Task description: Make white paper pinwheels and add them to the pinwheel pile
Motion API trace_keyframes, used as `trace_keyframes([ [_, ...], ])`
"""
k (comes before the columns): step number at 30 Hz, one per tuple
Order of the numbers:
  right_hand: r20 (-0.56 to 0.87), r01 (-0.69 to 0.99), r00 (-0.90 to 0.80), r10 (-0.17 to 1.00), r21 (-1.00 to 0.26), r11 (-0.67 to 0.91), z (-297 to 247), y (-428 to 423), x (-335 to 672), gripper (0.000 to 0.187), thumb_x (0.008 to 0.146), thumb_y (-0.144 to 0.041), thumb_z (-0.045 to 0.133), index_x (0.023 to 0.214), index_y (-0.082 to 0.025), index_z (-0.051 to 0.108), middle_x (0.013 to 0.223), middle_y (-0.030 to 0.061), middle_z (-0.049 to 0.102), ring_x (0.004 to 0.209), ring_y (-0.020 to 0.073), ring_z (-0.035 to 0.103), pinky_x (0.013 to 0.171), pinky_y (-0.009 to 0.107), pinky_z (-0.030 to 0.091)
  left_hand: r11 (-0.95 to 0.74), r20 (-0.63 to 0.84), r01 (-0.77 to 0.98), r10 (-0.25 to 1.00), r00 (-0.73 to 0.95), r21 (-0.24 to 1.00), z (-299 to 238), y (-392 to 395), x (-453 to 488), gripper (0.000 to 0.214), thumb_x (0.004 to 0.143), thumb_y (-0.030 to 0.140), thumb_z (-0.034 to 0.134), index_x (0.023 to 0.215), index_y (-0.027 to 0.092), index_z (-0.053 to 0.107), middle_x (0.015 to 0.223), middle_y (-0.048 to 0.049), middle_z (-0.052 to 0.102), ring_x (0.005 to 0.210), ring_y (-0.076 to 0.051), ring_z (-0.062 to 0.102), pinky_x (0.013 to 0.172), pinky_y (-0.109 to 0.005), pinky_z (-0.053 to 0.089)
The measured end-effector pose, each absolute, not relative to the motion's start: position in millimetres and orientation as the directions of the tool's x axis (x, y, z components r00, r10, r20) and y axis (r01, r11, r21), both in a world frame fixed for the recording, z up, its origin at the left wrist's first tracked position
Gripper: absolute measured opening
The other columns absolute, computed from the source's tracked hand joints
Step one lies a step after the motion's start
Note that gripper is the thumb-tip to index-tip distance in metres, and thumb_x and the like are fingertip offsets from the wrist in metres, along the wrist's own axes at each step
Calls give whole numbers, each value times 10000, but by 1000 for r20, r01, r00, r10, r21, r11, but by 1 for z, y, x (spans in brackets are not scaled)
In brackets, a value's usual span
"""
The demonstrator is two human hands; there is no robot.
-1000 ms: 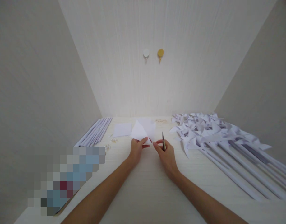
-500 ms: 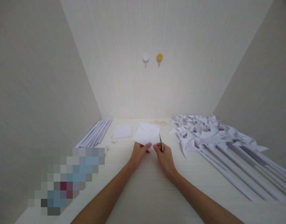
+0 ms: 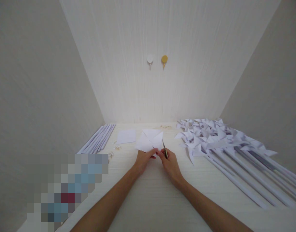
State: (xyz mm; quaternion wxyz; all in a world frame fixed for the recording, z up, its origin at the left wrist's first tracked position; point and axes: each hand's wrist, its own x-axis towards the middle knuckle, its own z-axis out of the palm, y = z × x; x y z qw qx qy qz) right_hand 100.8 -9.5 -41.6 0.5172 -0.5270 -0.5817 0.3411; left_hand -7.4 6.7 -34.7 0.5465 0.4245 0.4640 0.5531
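A white paper square (image 3: 150, 140) with slits running in from its corners is held above the table. My left hand (image 3: 145, 159) pinches its near edge between thumb and fingers. In my right hand (image 3: 169, 161) is a slim pointed tool that looks like a pair of scissors (image 3: 165, 150), its metal tip pointing up and away from me. The thumb and forefinger of that hand also pinch the paper's near corner, close to my left fingertips. Part of the tool is hidden in the palm.
Paper pinwheels (image 3: 206, 135) on long paper sticks (image 3: 239, 177) are heaped at the right. Rolled paper sticks (image 3: 97, 139) lie at the left, beside a flat stack of paper squares (image 3: 126, 136). Small pale bits (image 3: 111, 154) lie near them. A blurred-out patch (image 3: 70, 187) covers the front left.
The paper has turned slightly and shifted a little left and nearer, with its right flap lifted more. My right fingertips have moved left to meet my left fingers at the near corner.
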Motion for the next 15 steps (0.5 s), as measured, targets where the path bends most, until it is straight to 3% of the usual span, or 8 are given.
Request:
trace_keyframes([
  [10, 195, 194, 65, 979, -964, 179, -40, -11, 102, 186, 678, -314, 490, 642, -144, 555, 470, -42, 418, 443, 88, 333, 429, 221, 251, 22, -59, -306, 992, -115, 952, -35, 10, -8, 191, 516, 225, 672, 670, 145, 593, 643, 10, 589, 557, -97, 542, 442, -189, 415],
  [15, 165, 167, 60, 985, -974, 153, -40, -10, 101, 161, 644, -306, 525, 628, -147, 546, 425, -73, 319, 417, 77, 288, 407, 215, 213, 23, -54, -272, 993, -108, 962, -34, 8, -7, 232, 509, 225, 683, 707, 140, 596, 676, -6, 605, 571, -106, 549, 442, -195, 422],
])
